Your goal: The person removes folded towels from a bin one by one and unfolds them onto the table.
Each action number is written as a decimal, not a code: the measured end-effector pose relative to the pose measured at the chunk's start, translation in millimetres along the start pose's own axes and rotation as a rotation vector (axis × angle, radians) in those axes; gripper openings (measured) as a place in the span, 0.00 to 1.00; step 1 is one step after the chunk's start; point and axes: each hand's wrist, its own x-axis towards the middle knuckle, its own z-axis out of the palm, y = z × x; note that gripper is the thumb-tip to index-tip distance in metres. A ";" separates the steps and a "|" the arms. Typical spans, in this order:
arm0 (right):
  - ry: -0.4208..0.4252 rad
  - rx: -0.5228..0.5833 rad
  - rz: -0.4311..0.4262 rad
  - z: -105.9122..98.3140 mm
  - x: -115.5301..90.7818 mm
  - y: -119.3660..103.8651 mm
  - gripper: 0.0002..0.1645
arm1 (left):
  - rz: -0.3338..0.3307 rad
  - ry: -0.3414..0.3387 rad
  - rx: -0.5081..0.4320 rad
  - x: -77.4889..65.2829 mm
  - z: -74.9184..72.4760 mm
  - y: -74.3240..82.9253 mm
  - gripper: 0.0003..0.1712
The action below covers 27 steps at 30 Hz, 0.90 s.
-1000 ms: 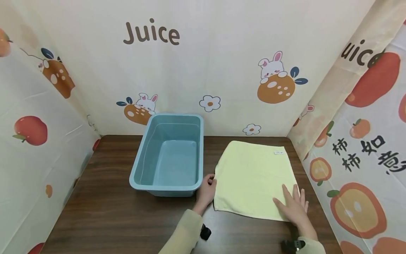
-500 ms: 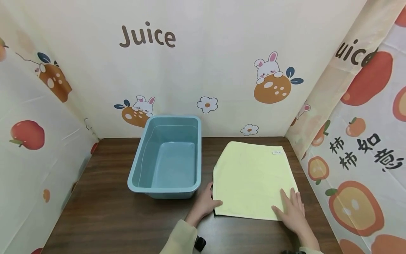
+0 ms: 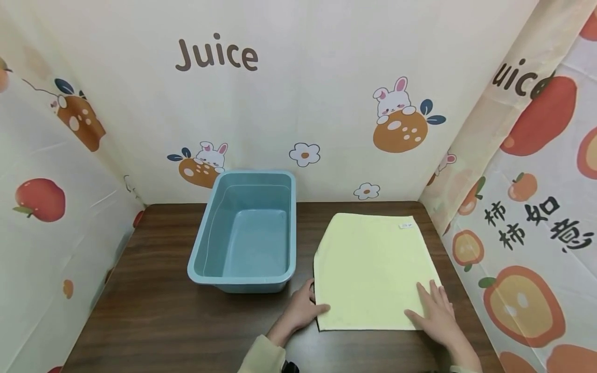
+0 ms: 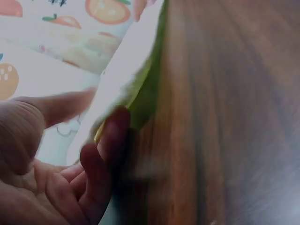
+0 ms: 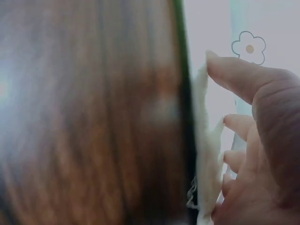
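A pale yellow towel [image 3: 373,274] lies spread flat on the table, with a small white tag [image 3: 406,226] near its far right corner. Its left edge is held by my left hand [image 3: 300,308], the thumb on top and the curled fingers at and under the edge. In the left wrist view that edge of the towel [image 4: 124,70] is lifted a little at the fingers. Near the front right corner, my right hand [image 3: 437,316] rests on the towel with its fingers spread. The right wrist view has these fingertips touching the cloth [image 5: 208,140].
A blue plastic basin [image 3: 243,280] with nothing in it stands left of the towel, close to my left hand. Dark wood-grain table [image 3: 186,331] extends to the left and in front. Printed fabric walls [image 3: 336,103] enclose the back and both sides.
My left hand has moved toward the front along the left edge, and its thumb now lies on top. The towel has slid slightly nearer and its front edge is straighter. The right hand stays on it.
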 end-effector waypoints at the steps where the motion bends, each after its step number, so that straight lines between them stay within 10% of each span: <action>1: -0.004 0.003 0.012 -1.2 0.9 -0.7 0.54 | 0.000 0.029 -0.011 3.4 -0.8 0.0 0.46; 7: -0.011 0.026 0.083 -7.1 9.2 -7.9 0.53 | 0.011 0.162 -0.198 29.4 -5.5 11.6 0.39; 17: 0.075 0.026 0.036 -3.5 33.9 -21.1 0.49 | 0.033 0.179 -0.520 67.7 7.1 37.5 0.35; 27: 0.063 0.032 0.007 -3.1 64.3 -29.3 0.47 | 0.295 0.257 -0.513 82.9 5.3 54.6 0.31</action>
